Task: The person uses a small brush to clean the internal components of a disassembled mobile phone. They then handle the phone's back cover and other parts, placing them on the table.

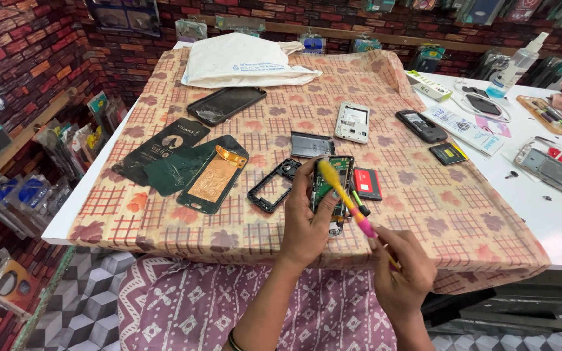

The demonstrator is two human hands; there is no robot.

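Nearby, black frame [269, 186] and red battery [367, 183] flank the held phone [330, 190]

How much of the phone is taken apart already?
Quite a lot looks done: the black plastic frame, grey back cover and red battery lie loose on the checked cloth. In hand: the left hand holds the opened phone with green circuit board; the right hand works a yellow-pink tool on it. Nothing is reassembled.
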